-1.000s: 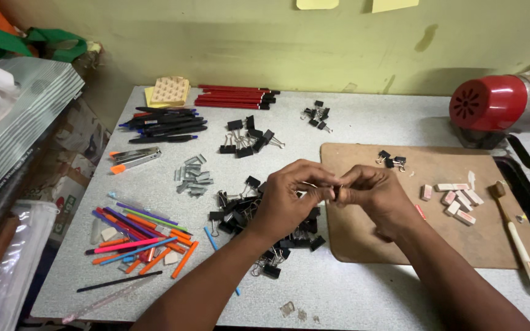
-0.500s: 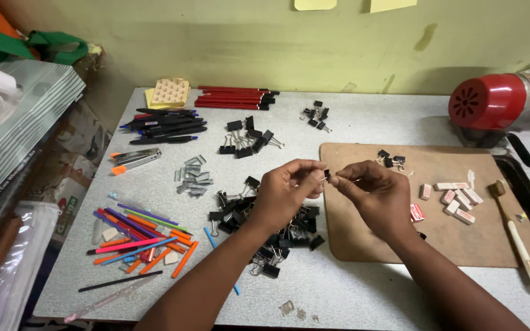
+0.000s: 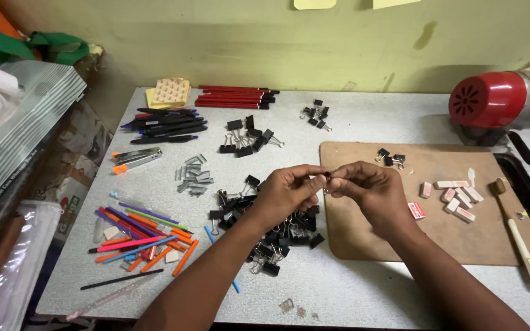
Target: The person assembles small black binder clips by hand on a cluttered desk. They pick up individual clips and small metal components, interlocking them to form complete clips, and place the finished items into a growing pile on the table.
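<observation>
On the surface (image 3: 363, 288), a pile of binder clips (image 3: 265, 220) lies in the middle, with a board (image 3: 437, 239) to its right carrying erasers (image 3: 455, 199). Pencils (image 3: 139, 236) lie near left, staples (image 3: 192, 175) behind them, and pens (image 3: 164, 125) far left.

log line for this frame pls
left hand + right hand: pinching small binder clip | above clip pile | brown board at right
</observation>
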